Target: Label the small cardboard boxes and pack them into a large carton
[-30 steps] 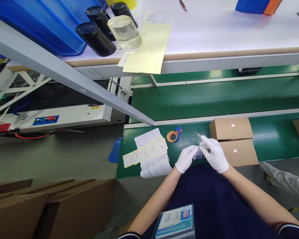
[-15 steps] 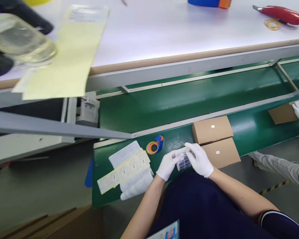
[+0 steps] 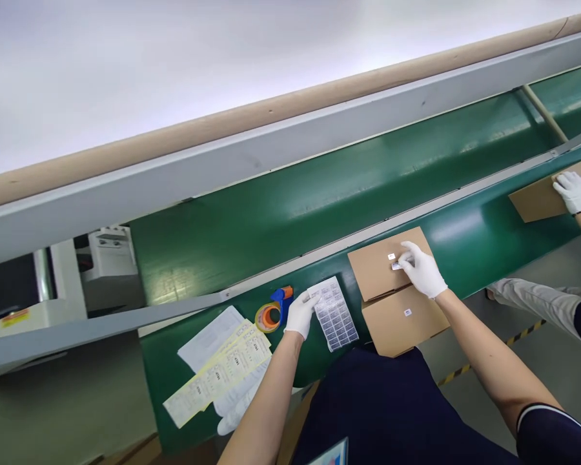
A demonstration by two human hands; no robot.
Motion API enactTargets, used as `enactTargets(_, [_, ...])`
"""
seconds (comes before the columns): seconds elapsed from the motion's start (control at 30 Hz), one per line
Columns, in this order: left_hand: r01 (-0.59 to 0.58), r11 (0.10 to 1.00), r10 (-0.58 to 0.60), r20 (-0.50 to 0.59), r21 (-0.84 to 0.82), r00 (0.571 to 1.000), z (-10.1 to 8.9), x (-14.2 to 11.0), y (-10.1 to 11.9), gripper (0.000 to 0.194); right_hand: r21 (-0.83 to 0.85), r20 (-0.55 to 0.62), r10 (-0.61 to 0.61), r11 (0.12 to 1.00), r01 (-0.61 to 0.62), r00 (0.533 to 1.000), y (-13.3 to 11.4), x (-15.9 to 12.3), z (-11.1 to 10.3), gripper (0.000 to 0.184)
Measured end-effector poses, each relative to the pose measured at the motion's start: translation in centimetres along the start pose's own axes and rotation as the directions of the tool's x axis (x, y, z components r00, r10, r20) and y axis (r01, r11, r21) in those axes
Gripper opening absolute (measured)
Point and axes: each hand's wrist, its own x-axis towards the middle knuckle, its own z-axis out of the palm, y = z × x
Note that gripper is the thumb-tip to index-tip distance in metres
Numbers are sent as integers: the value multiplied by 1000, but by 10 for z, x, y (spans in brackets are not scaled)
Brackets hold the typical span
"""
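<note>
My left hand (image 3: 300, 314), in a white glove, grips the corner of a sheet of small labels (image 3: 335, 314) lying on the green conveyor belt (image 3: 445, 248). My right hand (image 3: 423, 270), also gloved, pinches a small white label (image 3: 396, 265) against the top of a flat cardboard box (image 3: 375, 266). Another small label (image 3: 392, 256) is stuck just beyond it. A second cardboard box (image 3: 404, 321) lies against the first. Left of the sheet stand a tape dispenser with an orange roll (image 3: 272, 312), white papers (image 3: 210, 339), and yellow label strips (image 3: 217, 378).
A co-worker's gloved hand (image 3: 576, 192) rests on a further cardboard box (image 3: 547, 200) at the right. A grey trouser leg (image 3: 532, 303) shows below the belt. A second green belt (image 3: 319, 194) and a white workbench with a wooden edge (image 3: 271, 106) run above.
My hands have moved apart. The left has taken the label sheet leftward, and the right has moved onto the box top with a small label. The view has tilted away from the bench.
</note>
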Motion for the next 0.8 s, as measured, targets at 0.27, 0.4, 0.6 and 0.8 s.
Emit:
enactTargets(0.27, [32, 999, -32, 13, -16, 999, 9, 11, 1, 65, 26, 155, 17, 999, -21, 988, -10, 14, -4, 40])
enactTargets(0.4, [34, 999, -34, 9, -16, 999, 9, 14, 1, 64, 20, 182, 5, 1000, -8, 983, -13, 18, -9, 38])
enactTargets(0.6, [37, 999, -36, 28, -25, 999, 5, 16, -1, 65, -51, 140, -92, 994, 100, 986, -9, 16, -7, 37])
enactTargets(0.8, [28, 999, -28, 14, -30, 1000, -1, 22, -8, 62, -62, 103, -25, 998, 31, 994, -5, 13, -1, 39])
